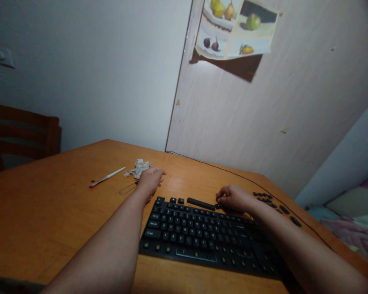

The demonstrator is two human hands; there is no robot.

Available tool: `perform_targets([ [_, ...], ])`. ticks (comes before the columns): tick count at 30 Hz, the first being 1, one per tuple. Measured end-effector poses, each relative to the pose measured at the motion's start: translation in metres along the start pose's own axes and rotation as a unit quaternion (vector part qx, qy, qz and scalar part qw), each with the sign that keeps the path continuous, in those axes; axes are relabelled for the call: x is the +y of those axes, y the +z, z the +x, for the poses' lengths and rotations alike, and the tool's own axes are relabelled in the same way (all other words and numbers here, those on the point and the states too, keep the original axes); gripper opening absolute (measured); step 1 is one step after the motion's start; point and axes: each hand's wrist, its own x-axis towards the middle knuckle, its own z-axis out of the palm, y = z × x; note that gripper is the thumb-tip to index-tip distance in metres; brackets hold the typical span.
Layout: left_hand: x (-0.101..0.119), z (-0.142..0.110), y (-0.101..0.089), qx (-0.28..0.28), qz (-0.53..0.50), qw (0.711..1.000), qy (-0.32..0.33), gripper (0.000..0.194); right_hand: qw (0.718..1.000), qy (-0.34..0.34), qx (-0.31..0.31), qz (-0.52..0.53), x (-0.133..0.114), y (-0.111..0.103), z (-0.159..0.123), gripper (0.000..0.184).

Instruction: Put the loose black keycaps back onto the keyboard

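The black keyboard (190, 230) lies on the wooden table, its front row and right end bare of several keycaps. My right hand (234, 198) is behind the keyboard, thumb and fingers pinched on a small black keycap (217, 200). Beside those fingers, a long spacebar (200, 203) and a few loose keycaps (177, 201) lie along the back edge. My left hand (151, 182) rests off the keyboard's back left corner, fingers loosely apart, nothing visible in them. Touching or just behind it is a crumpled grey cloth (138, 167); a thin wire loop tool (128, 188) lies to its left.
A white stick with a pink end (108, 176) lies at left near a tiny black piece (93, 181). More loose keycaps (265, 200) sit at right, beside a black cable (233, 174) crossing the table's back. A wooden chair (21, 130) stands at left; bedding (349, 220) is at right.
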Motion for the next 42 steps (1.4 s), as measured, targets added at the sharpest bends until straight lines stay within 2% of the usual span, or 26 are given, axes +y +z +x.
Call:
perform_targets([
  [5, 0.001, -0.001, 0.000, 0.002, 0.004, 1.000, -0.007, 0.025, 1.000, -0.006, 0.013, 0.000, 0.000, -0.001, -0.003, 0.023],
  [7, 0.001, -0.001, 0.000, 0.001, 0.004, 1.000, -0.009, 0.025, 0.999, -0.010, 0.037, -0.011, -0.002, -0.005, -0.008, 0.026],
  [11, 0.001, -0.001, 0.000, -0.001, 0.002, 1.000, -0.006, 0.024, 0.990, -0.064, 0.113, -0.060, -0.007, -0.014, -0.029, 0.030],
  [13, 0.002, -0.001, 0.000, -0.002, 0.001, 1.000, -0.003, 0.024, 0.986, -0.093, 0.125, -0.061, -0.011, -0.017, -0.044, 0.031],
  [20, 0.004, -0.001, 0.000, 0.000, 0.002, 1.000, -0.002, 0.025, 0.982, -0.163, 0.089, 0.029, -0.027, -0.018, -0.104, 0.027],
  [27, 0.005, -0.002, 0.000, -0.001, 0.000, 1.000, -0.002, 0.024, 0.978, -0.203, 0.039, 0.008, -0.050, -0.005, -0.149, 0.015],
  [34, 0.005, -0.002, 0.001, -0.002, -0.003, 1.000, -0.004, 0.025, 0.977, -0.204, 0.040, -0.046, -0.065, 0.007, -0.157, 0.012],
  [42, 0.005, -0.002, 0.000, -0.002, 0.000, 1.000, -0.004, 0.025, 0.973, -0.202, 0.065, -0.092, -0.068, 0.015, -0.158, 0.015],
])
